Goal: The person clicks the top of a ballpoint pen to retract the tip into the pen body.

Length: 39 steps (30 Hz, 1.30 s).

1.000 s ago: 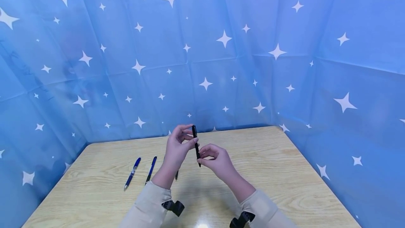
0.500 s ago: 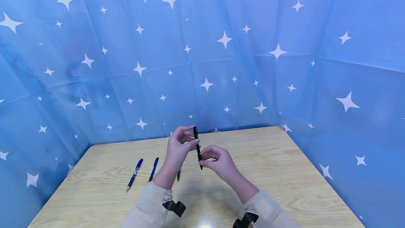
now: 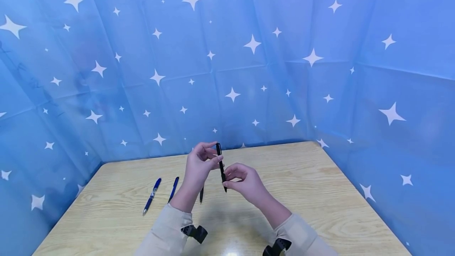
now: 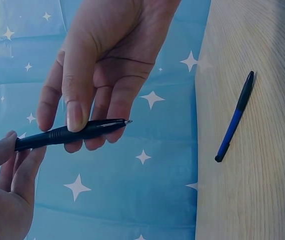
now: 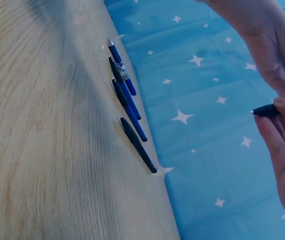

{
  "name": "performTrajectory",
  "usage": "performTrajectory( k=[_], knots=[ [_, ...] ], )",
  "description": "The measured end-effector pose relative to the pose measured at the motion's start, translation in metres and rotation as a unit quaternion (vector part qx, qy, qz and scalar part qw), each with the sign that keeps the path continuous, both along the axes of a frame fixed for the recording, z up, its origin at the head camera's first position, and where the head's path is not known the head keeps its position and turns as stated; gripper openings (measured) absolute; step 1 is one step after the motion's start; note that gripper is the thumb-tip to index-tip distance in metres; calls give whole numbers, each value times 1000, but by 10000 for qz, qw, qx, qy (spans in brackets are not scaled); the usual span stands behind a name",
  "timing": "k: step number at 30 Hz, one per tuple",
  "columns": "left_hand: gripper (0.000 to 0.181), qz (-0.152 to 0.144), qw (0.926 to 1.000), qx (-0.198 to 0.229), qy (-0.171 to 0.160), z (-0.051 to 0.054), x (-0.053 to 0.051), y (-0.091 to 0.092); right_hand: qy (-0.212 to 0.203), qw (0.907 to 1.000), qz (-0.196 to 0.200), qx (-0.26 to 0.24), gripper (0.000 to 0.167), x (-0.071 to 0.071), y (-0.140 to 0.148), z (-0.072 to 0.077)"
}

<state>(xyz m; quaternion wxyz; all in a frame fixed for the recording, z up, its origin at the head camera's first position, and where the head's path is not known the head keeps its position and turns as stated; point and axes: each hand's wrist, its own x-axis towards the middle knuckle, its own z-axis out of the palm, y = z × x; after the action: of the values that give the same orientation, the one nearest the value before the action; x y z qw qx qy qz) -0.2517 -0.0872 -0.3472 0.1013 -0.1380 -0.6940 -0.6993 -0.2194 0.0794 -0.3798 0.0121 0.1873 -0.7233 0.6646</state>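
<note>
A black ballpoint pen [image 3: 222, 172] is held tip down above the table, slightly tilted. My left hand [image 3: 197, 168] pinches its upper part between thumb and fingers, with the index finger at the top end. Close to the tip, my right hand [image 3: 245, 183] pinches the barrel. In the left wrist view the metal point of the pen [image 4: 95, 129] sticks out past the right thumb. Only the tip end of the pen [image 5: 266, 110] shows in the right wrist view; the fingers hide the rest.
Several pens lie side by side on the wooden table [image 3: 302, 192]: a blue patterned pen [image 5: 123, 70], two blue-and-black pens [image 5: 131, 111] and a dark pen [image 5: 138, 146]. My left arm partly hides them in the head view. A blue starry curtain [image 3: 213, 70] surrounds the table.
The head view has shifted slightly, so the table and pens appear a little further right. Both hands keep their hold on the black pen, nearly still.
</note>
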Motion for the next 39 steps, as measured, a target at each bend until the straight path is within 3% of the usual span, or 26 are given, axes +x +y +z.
performTrajectory(
  k=[9,21,30,39],
  knots=[
    [36,44,9999,-115,-65,0,1,-1,-53,9999,135,-30,23,-14,2,-21],
    [45,-165,9998,-122,-24,2,2,-2,210,9985,272,421,20,-16,9,-19],
    [40,-170,9956,-898,219,2,4,-17,233,9965,486,642,23,-20,31,-17],
    [36,-97,9876,-1563,53,-14,6,-34,44,9953,374,890,29,-35,65,-29]
  ],
)
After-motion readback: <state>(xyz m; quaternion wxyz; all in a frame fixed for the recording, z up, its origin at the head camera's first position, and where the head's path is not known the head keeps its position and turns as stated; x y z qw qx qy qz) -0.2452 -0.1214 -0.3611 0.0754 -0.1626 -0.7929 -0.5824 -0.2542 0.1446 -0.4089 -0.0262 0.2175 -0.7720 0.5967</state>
